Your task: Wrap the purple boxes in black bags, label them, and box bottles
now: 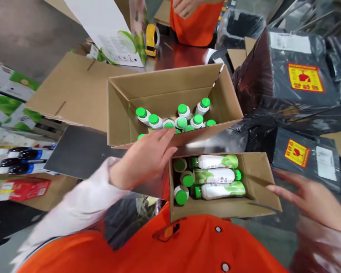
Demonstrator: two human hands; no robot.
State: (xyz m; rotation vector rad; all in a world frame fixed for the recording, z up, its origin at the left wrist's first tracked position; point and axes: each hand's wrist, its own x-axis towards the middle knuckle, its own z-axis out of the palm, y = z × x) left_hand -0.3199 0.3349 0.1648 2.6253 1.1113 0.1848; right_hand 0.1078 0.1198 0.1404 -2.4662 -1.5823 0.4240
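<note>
My left hand [144, 157] reaches over the near edge of the larger cardboard box [165, 89], its fingers stretched out and no bottle visible in it. Inside that box several white bottles with green caps [182, 110] stand or lean together; the near wall hides some. Closer to my body is a smaller open carton [261, 174]. Three bottles [214, 175] lie on their sides in it, and three more [182, 195] stand at its left end. My right hand [309, 193] is at the carton's right wall, fingers extended and holding nothing; whether a fingertip touches the wall I cannot tell.
A yellow tape dispenser [151, 40] and a white-and-green carton [116, 41] are at the back. Across the table a person in orange [197, 22] stands. Black-wrapped boxes [301, 76] are stacked on the right. Dark bottles [25, 155] lie at the left.
</note>
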